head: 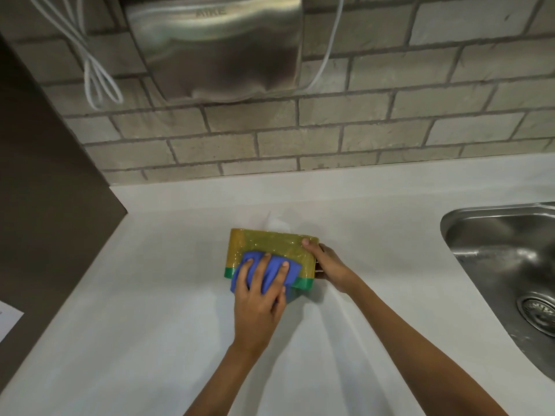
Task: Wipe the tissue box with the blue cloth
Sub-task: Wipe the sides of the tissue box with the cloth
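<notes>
A yellow tissue box [270, 242] with a green band along its near edge lies on the white counter [150, 295], and a white tissue [277, 223] sticks out at its far side. My left hand [259, 298] presses the bunched blue cloth [270, 270] against the box's near left part, fingers spread over the cloth. Gripping the box's right end is my right hand [326, 265], thumb on top.
A steel sink [504, 253] with a drain sits at the right. A metal hand dryer [216, 46] hangs on the brick wall above, with white cables [96, 79] beside it. A dark panel [45, 175] borders the counter's left edge.
</notes>
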A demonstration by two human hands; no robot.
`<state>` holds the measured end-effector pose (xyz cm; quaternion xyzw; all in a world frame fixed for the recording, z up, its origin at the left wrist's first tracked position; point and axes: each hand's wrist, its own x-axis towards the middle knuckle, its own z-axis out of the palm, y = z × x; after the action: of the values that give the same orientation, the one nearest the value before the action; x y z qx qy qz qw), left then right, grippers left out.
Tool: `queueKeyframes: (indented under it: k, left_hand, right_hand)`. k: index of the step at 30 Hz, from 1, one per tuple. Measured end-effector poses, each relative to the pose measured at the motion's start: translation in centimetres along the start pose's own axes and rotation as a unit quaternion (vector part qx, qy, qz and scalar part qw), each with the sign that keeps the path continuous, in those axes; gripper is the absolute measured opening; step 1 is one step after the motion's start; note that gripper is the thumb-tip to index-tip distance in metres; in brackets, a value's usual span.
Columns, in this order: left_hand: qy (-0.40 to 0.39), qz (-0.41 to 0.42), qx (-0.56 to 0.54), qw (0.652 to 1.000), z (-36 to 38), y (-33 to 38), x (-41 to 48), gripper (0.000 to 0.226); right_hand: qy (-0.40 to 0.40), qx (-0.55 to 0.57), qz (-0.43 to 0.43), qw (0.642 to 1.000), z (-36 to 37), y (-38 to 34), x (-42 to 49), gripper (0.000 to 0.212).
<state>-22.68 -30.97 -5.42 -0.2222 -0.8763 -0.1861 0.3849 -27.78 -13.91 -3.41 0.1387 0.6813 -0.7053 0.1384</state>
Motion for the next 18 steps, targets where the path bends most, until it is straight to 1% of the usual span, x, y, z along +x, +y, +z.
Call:
queueKeyframes:
  k: [2,3,6,8,10,11,13,15,16,17,18]
  left_hand:
    - [0.009,-0.001,0.001,1.000,0.4,1.1,0.1,0.040]
    - [0.003,0.014,-0.004,1.000,0.5,1.8,0.3,0.039]
    - [-0.032,0.095,0.007,0.995,0.9,3.0,0.7,0.034]
    - [-0.041,0.104,0.002,0.994,0.9,2.8,0.9,0.034]
    - [-0.035,0.064,-0.023,0.997,0.7,2.1,0.7,0.036]
    - [-0.030,0.028,-0.031,0.999,0.5,1.6,0.6,0.037]
    - [-0.019,-0.073,-0.031,0.997,-0.2,0.3,0.7,0.038]
    - [-0.001,-0.178,-0.031,0.984,-0.5,-0.4,1.5,0.039]
    - [0.002,-0.211,-0.027,0.977,-0.5,-0.2,1.9,0.040]
    - [0.000,-0.221,-0.022,0.975,-0.4,0.3,2.3,0.040]
    - [-0.006,-0.211,-0.020,0.977,-0.2,0.9,2.6,0.040]
  right_hand:
    - [0.002,0.000,0.004,1.000,0.1,0.0,0.0,0.058]
    - [0.002,-0.001,0.005,1.000,0.1,0.0,-0.1,0.059]
    - [-0.011,-0.007,-0.007,1.000,-0.4,-0.1,0.0,0.058]
    - [-0.011,-0.013,-0.006,1.000,-0.6,-0.1,0.0,0.059]
    - [-0.005,-0.019,0.000,1.000,-0.6,0.0,0.0,0.060]
    - [-0.002,-0.018,0.003,1.000,-0.5,0.1,0.0,0.060]
    - [-0.001,-0.011,0.007,1.000,-0.5,0.2,0.0,0.060]
    - [0.003,-0.004,0.008,1.000,-0.4,0.2,0.0,0.060]
    - [0.004,-0.001,0.009,1.000,-0.3,0.2,0.0,0.060]
    - [0.004,0.002,0.010,1.000,-0.2,0.3,0.0,0.061]
    - [0.003,0.004,0.009,1.000,-0.1,0.3,0.0,0.062]
